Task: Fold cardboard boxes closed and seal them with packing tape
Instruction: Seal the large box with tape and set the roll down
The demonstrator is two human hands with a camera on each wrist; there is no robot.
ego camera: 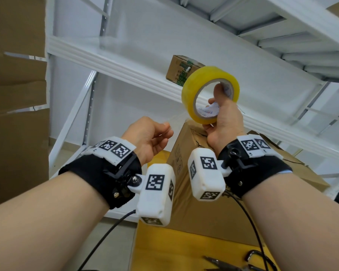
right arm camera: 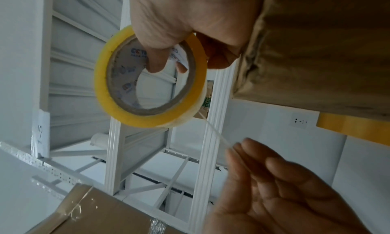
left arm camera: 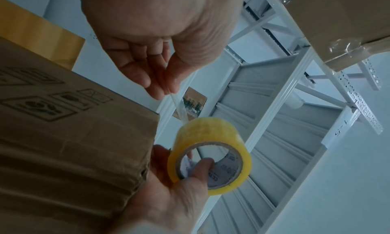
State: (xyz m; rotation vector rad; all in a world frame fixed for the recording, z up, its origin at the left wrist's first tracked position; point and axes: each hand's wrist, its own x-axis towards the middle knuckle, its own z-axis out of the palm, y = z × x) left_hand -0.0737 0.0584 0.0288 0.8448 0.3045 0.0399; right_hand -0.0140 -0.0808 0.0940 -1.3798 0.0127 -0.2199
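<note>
My right hand (ego camera: 215,108) holds a roll of yellowish packing tape (ego camera: 209,94) up in the air, thumb hooked through its core and fingers under the rim. A narrow, twisted strip of tape (left arm camera: 178,107) runs from the roll (left arm camera: 211,157) to my left hand (ego camera: 167,132), which pinches its end between thumb and fingertips (left arm camera: 160,89). Below both hands stands a brown cardboard box (ego camera: 194,192) with printed handling symbols on its side (left arm camera: 42,107). In the right wrist view the tape roll (right arm camera: 147,87) and the strip (right arm camera: 217,134) lead down to my left hand (right arm camera: 234,152).
White metal shelving (ego camera: 125,63) rises behind, with a small printed carton (ego camera: 181,69) on it. Flat cardboard (ego camera: 14,94) stands at the left. The box sits on a yellow table (ego camera: 184,251), where a metal tool (ego camera: 223,263) lies. A taped box (left arm camera: 337,20) is nearby.
</note>
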